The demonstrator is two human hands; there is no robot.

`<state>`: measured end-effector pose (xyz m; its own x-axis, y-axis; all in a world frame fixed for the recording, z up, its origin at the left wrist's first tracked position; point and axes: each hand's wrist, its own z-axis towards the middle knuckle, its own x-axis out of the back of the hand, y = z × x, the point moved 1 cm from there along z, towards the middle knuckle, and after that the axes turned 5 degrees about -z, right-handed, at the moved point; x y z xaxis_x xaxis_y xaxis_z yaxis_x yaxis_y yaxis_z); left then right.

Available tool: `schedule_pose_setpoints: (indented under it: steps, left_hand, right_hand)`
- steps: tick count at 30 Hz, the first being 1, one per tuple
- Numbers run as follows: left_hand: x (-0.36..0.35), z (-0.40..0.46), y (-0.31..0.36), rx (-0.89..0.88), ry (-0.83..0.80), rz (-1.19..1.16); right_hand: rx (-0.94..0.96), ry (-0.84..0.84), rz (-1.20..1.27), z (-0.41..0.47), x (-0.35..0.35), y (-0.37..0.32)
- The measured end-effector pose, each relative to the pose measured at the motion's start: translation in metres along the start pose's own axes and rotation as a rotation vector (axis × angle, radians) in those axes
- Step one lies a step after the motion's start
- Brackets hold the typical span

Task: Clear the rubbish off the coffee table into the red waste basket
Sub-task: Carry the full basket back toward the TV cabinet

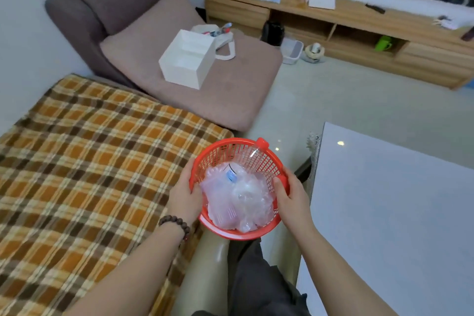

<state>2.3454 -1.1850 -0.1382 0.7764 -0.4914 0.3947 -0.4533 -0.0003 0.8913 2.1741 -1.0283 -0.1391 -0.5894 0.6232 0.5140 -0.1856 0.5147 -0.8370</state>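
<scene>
Both hands grip red waste basket (239,151) by rim: left hand (182,196) on its left side, right hand (292,194) on its right, fingers curled over edge. Basket held beside coffee table (389,213) corner, w/ crumpled clear plastic bags (238,202) + plastic bottle (256,152) inside. Plaid blanket (89,174) left of basket.

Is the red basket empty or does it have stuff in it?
It has stuff in it: crumpled clear plastic and a bottle with a red cap fill the basket.
</scene>
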Motion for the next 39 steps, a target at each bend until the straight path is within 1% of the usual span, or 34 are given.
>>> schedule_pose_setpoints:
  steps: [5,8,12,16,19,24,28,31,34,39]
  left_hand:
    - [-0.061,0.098,0.052,-0.079,-0.061,0.066]
    - [-0.097,0.151,0.09,-0.118,-0.105,0.075]
    - [-0.142,0.211,0.131,-0.158,-0.127,0.112]
    - [-0.181,0.264,0.162,-0.186,-0.177,0.144]
    - [-0.211,0.306,0.184,-0.175,-0.246,0.108]
    - [-0.266,0.381,0.217,-0.192,-0.253,0.107]
    - [-0.321,0.46,0.248,-0.146,-0.276,0.094]
    - [-0.357,0.524,0.279,-0.122,-0.302,0.12]
    - [-0.391,0.584,0.317,-0.149,-0.357,0.127]
    - [-0.45,0.65,0.38,-0.18,-0.456,0.137]
  right_hand:
    - [-0.07,0.074,0.038,0.099,0.027,0.002]
    - [-0.063,0.139,0.018,0.156,0.053,-0.004]
    - [-0.054,0.222,0.009,0.225,0.087,-0.011]
    - [-0.094,0.254,0.026,0.281,0.109,-0.011]
    - [-0.123,0.272,0.045,0.324,0.122,-0.008]
    - [-0.161,0.301,0.042,0.413,0.14,-0.003]
    - [-0.175,0.331,0.013,0.507,0.159,-0.006]
    - [-0.188,0.364,0.01,0.58,0.18,-0.016]
    - [-0.209,0.407,0.031,0.645,0.205,-0.029]
    - [-0.261,0.496,0.062,0.72,0.246,-0.034]
